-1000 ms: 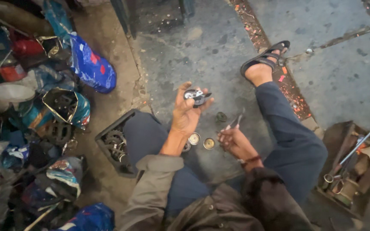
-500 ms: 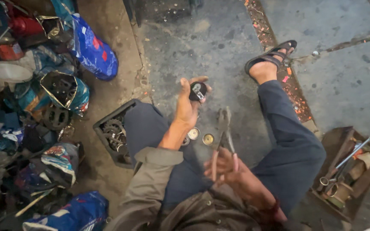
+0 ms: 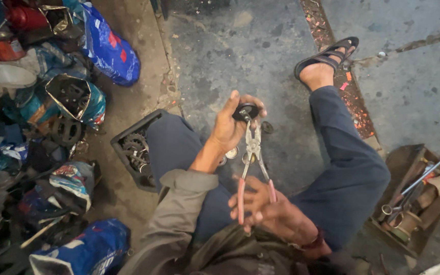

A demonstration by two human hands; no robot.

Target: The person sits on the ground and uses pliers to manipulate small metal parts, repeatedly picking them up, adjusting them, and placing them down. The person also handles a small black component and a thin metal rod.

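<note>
Seated person works pliers on a small round part, held above the concrete floor.

The left hand point(image 3: 228, 127) grips a small dark round part point(image 3: 246, 110) between the knees. The right hand point(image 3: 271, 214) holds red-handled pliers point(image 3: 253, 153), handles spread, tips touching the part. Small metal rings point(image 3: 232, 153) lie on the floor point(image 3: 260, 46); a black crate point(image 3: 133, 147) of gears sits left.

Left hand point(image 3: 230, 127) covers most of the dark round part point(image 3: 245, 111); its make unreadable. Wooden toolbox point(image 3: 408, 203) cut by right edge.
</note>
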